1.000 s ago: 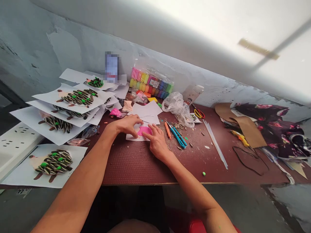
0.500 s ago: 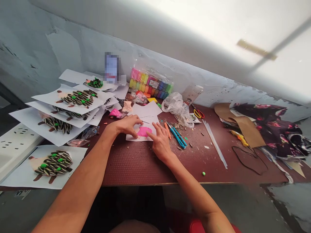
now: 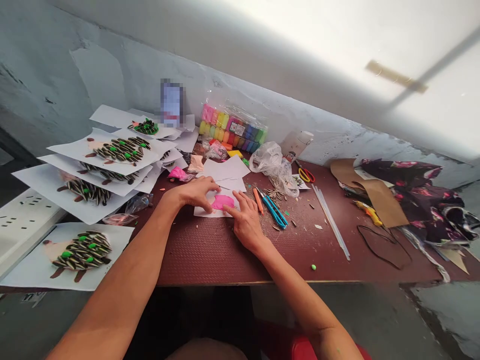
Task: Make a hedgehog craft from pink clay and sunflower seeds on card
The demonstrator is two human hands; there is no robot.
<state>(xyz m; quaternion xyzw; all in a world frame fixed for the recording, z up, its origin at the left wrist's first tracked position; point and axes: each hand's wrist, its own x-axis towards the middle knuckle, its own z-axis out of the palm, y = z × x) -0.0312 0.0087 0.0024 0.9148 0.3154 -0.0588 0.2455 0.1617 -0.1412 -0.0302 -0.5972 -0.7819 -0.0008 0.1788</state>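
Note:
A flat patch of pink modelling clay (image 3: 222, 201) lies on a small sheet of white paper (image 3: 202, 212) near the middle of the table. My left hand (image 3: 198, 192) rests on the sheet's left side, fingers spread and curved, thumb by the clay's left edge. On the right, my right hand (image 3: 245, 217) has its fingers stretched out, one fingertip touching the clay's lower right edge. Neither hand grips anything. Just right of my right hand lie an orange pen (image 3: 258, 201) and a blue utility knife (image 3: 274, 212). Behind the sheet is another piece of white paper (image 3: 227, 170).
Stacked papers with seed-covered hedgehogs (image 3: 120, 152) fill the left, beside a white power strip (image 3: 22, 225). Packs of coloured clay (image 3: 232, 130) and a plastic bag (image 3: 268, 160) stand at the back. Scissors (image 3: 306, 175), clear sticks (image 3: 332, 222) and a glue gun (image 3: 369, 212) lie right.
My right hand has shifted slightly left, its fingertip now further onto the clay's edge. My left hand stays about where it was.

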